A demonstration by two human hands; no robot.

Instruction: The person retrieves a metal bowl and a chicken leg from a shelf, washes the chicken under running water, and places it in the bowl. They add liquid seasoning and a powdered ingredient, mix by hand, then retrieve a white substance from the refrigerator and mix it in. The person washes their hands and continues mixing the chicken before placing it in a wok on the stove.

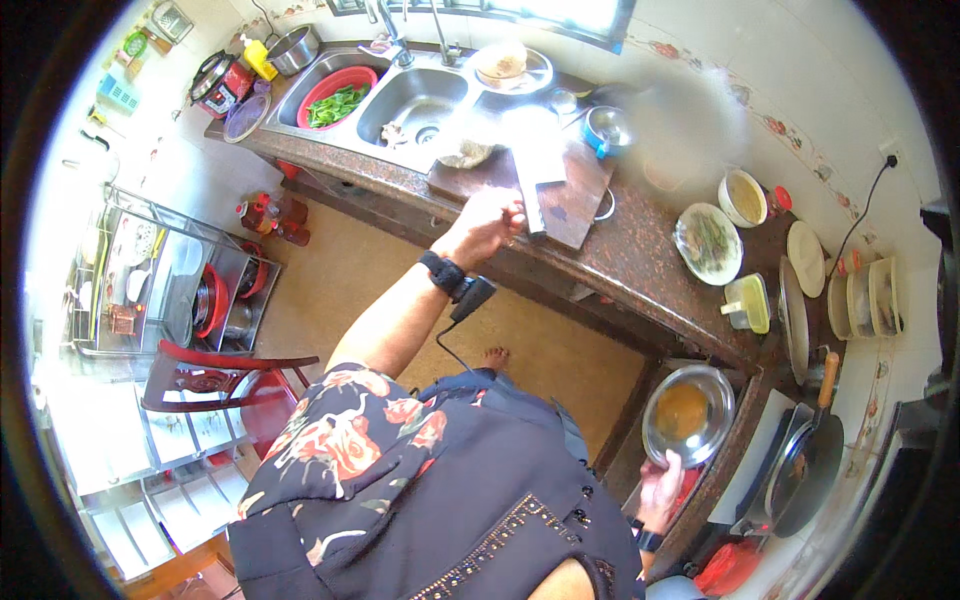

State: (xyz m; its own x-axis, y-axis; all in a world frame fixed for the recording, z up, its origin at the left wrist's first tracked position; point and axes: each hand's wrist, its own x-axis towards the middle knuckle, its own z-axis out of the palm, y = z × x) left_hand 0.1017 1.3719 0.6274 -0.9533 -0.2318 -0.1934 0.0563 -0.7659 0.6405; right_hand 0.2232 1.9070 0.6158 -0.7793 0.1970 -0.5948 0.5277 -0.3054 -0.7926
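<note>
My right hand [660, 487] grips the near rim of a shiny round metal bowl [720, 420] with yellow-brown contents. That bowl is over the counter's right-hand section, at its inner edge. My left hand [486, 225], fingers curled, is in front of a wooden cutting board [581, 206]. Its fingertips are right beside the handle of a cleaver [530, 202]; whether they touch it cannot be made out. The cleaver lies on the board, its blade washed out by glare. A pale cloth-like item [465, 154] rests at the board's left edge.
A double steel sink [412, 94] holds a red basin [367, 75] of green leaves. Bowls, a covered plate [707, 244] and a yellowish plastic container [750, 304] line the counter [637, 277]. A wok [814, 472] sits at right. Behind my left arm stands a red wooden chair [232, 367].
</note>
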